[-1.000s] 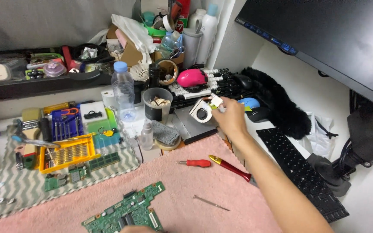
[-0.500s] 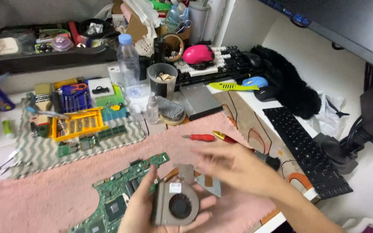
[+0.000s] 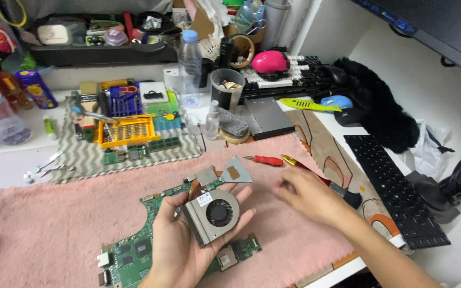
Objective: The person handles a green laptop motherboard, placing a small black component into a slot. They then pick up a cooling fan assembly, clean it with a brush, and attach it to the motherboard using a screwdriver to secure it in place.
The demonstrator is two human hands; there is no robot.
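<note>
One cooling fan (image 3: 213, 214) held in my left grip (image 3: 188, 242), one motherboard (image 3: 134, 250) beneath. Right grip (image 3: 308, 197) empty, loosely open; two screwdrivers (image 3: 262, 160) beyond it. Since earlier: right grip moved off the fan.

left hand (image 3: 185, 240) palm-up, cupped | right hand (image 3: 308, 197) hovering, fingers loose

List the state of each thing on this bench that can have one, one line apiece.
cooling fan: lifted, lying in the left hand
right hand: empty, blurred, above the pink towel
circuit board: flat on the towel, bare
red screwdriver: lying loose
water bottle: upright, capped
spray bottle: upright
yellow bit case: open
black keyboard: flat, untouched
</note>
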